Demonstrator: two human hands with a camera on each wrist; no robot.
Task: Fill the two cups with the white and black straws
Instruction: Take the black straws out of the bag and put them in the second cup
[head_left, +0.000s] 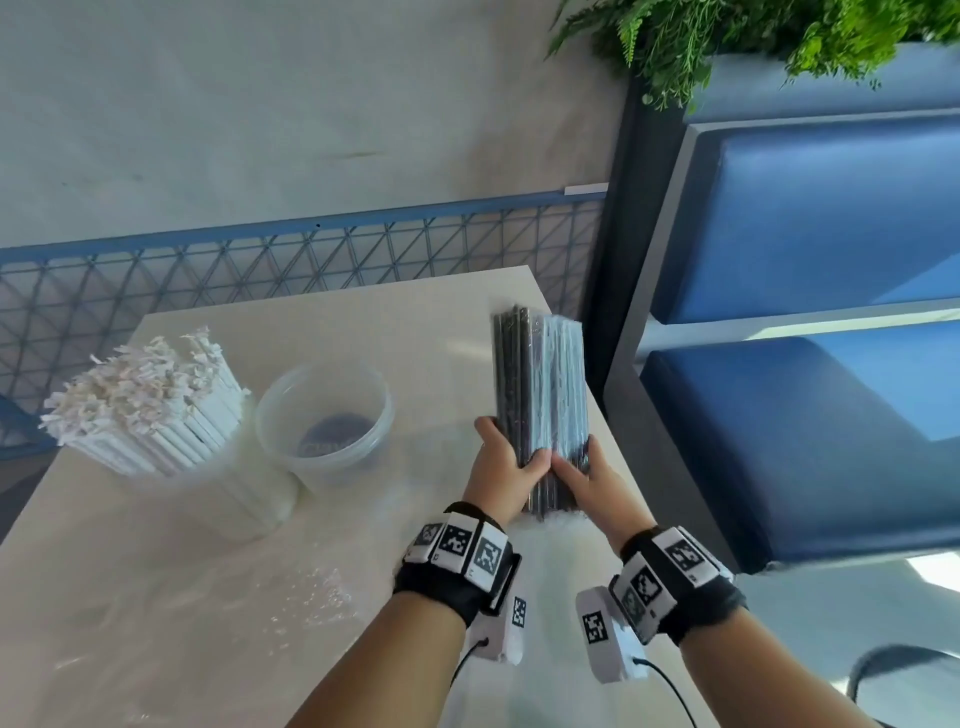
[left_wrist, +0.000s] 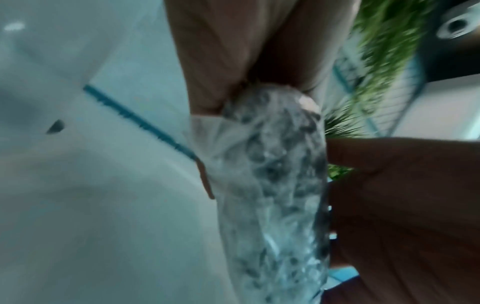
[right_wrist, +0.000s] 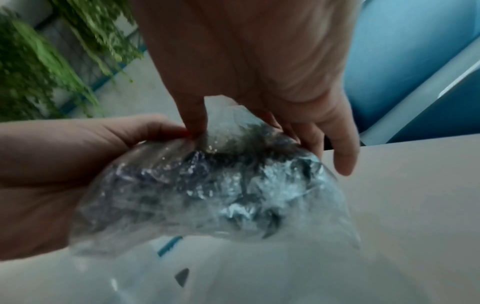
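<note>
The pack of black straws (head_left: 540, 395) is held upright above the right side of the tabletop (head_left: 156, 597), gripped at its lower end by both hands. The left hand (head_left: 501, 475) and right hand (head_left: 592, 486) are raised side by side, fingers (right_wrist: 340, 148) clamped round the wrapped pack. The white straws (head_left: 150, 405) are seen standing in the far-left cup (head_left: 249, 499), with the second cup (head_left: 324, 423) just beside it.

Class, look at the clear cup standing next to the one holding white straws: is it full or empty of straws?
Empty of straws. The clear cup shows only its dark bottom, while both hands hold the wrapped black straws apart from it.
</note>
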